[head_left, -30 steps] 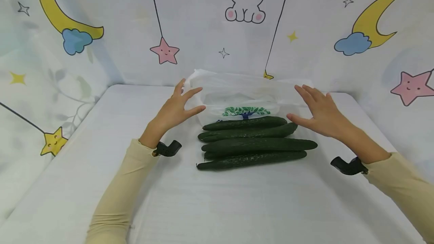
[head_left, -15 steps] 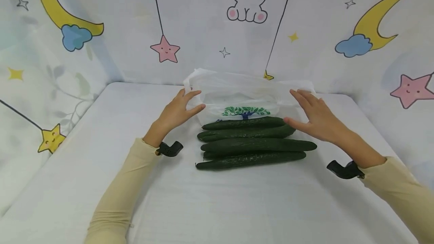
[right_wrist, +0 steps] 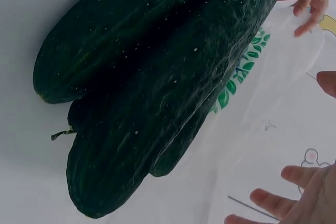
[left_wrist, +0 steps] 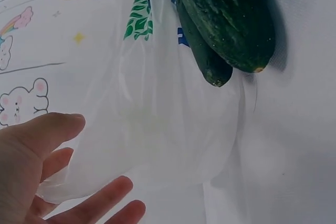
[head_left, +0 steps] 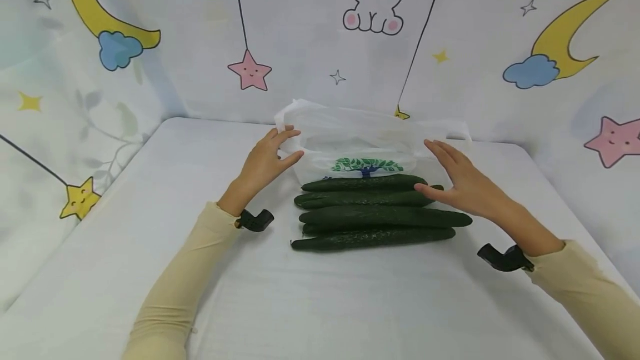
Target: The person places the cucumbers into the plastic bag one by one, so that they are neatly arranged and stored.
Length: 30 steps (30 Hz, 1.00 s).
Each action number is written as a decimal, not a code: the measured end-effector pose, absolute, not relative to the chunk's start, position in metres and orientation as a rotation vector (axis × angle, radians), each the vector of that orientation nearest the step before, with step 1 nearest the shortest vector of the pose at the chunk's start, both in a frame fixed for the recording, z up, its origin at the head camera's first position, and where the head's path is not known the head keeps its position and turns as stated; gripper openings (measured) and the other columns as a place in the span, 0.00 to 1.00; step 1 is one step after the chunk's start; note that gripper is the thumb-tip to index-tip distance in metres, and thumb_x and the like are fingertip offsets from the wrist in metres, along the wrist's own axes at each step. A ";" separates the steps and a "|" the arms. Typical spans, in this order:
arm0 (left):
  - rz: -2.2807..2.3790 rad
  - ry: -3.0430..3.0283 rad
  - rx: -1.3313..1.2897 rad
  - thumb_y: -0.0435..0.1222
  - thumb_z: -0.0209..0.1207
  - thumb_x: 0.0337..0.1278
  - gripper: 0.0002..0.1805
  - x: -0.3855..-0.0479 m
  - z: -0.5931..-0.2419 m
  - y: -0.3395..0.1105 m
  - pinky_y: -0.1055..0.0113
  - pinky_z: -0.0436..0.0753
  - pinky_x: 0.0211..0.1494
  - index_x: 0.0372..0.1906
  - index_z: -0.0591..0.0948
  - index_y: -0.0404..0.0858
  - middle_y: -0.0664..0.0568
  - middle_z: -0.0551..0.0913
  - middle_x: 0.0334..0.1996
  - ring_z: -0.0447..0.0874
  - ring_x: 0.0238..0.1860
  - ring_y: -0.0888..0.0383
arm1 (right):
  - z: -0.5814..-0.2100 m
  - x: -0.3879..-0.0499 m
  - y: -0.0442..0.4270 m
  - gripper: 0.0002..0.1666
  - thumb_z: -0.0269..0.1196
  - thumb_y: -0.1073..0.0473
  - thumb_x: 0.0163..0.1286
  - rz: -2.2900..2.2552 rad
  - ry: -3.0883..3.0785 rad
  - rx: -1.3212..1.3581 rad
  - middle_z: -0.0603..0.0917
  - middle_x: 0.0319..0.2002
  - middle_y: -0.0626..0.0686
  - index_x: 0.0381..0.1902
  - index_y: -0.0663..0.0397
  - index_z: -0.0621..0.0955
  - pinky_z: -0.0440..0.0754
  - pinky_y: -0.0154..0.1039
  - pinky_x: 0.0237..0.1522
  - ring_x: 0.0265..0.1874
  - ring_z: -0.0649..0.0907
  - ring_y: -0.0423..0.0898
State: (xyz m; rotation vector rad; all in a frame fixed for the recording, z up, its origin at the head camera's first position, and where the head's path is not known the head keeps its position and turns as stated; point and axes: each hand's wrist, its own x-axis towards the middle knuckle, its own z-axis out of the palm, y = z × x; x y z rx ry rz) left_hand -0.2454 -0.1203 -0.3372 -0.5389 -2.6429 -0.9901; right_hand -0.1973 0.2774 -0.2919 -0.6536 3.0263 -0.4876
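Observation:
Several long dark green cucumbers (head_left: pixel 375 216) lie side by side on the white table, stems and tips pointing left and right. Behind them a white plastic bag (head_left: pixel 360 138) with a green and blue tree print lies spread out. My left hand (head_left: pixel 260 165), fingers spread, is at the bag's left edge; in the left wrist view the hand (left_wrist: pixel 31 166) has its fingers around the bag's rim without a visible pinch. My right hand (head_left: pixel 465 182) hovers over the right end of the rear cucumbers, fingers apart. The right wrist view shows the right hand (right_wrist: pixel 299 198) beside the cucumbers (right_wrist: pixel 147 87), holding nothing.
The white table (head_left: pixel 320 304) extends in front of the cucumbers and to both sides. A white cloth backdrop (head_left: pixel 300 32) printed with moons, stars and a rabbit stands behind and beside it. Each wrist carries a small black camera mount (head_left: pixel 505 258).
My right hand has moved left and slightly nearer, over the ends of the rear cucumbers. My left hand has shifted slightly right at the bag's edge. The view has tilted slightly.

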 end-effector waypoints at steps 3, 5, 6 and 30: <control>-0.985 -2.616 -0.552 0.41 0.64 0.61 0.28 -0.246 -0.338 -0.119 0.55 0.80 0.51 0.65 0.75 0.38 0.45 0.71 0.67 0.80 0.52 0.46 | -0.294 -0.197 0.276 0.58 0.65 0.39 0.63 -0.507 3.007 -0.647 0.49 0.76 0.62 0.79 0.45 0.46 0.59 0.75 0.58 0.73 0.53 0.65; -0.980 -2.604 -0.558 0.40 0.65 0.60 0.27 -0.246 -0.339 -0.118 0.56 0.80 0.49 0.64 0.75 0.38 0.45 0.72 0.67 0.81 0.48 0.47 | -0.295 -0.196 0.275 0.58 0.66 0.40 0.62 -0.538 2.995 -0.649 0.50 0.76 0.61 0.79 0.45 0.47 0.59 0.74 0.59 0.73 0.54 0.65; -0.980 -2.600 -0.559 0.40 0.65 0.60 0.27 -0.246 -0.339 -0.117 0.56 0.80 0.49 0.64 0.76 0.38 0.44 0.72 0.66 0.81 0.47 0.47 | -0.296 -0.196 0.274 0.57 0.66 0.41 0.62 -0.562 2.985 -0.647 0.51 0.76 0.61 0.79 0.45 0.48 0.59 0.74 0.59 0.73 0.54 0.65; -0.972 -2.569 -0.581 0.39 0.65 0.59 0.26 -0.245 -0.342 -0.117 0.57 0.81 0.41 0.63 0.77 0.38 0.44 0.76 0.61 0.82 0.41 0.48 | -0.308 -0.177 0.252 0.42 0.73 0.61 0.56 -0.839 2.838 -1.119 0.70 0.63 0.60 0.67 0.59 0.70 0.79 0.57 0.47 0.52 0.78 0.59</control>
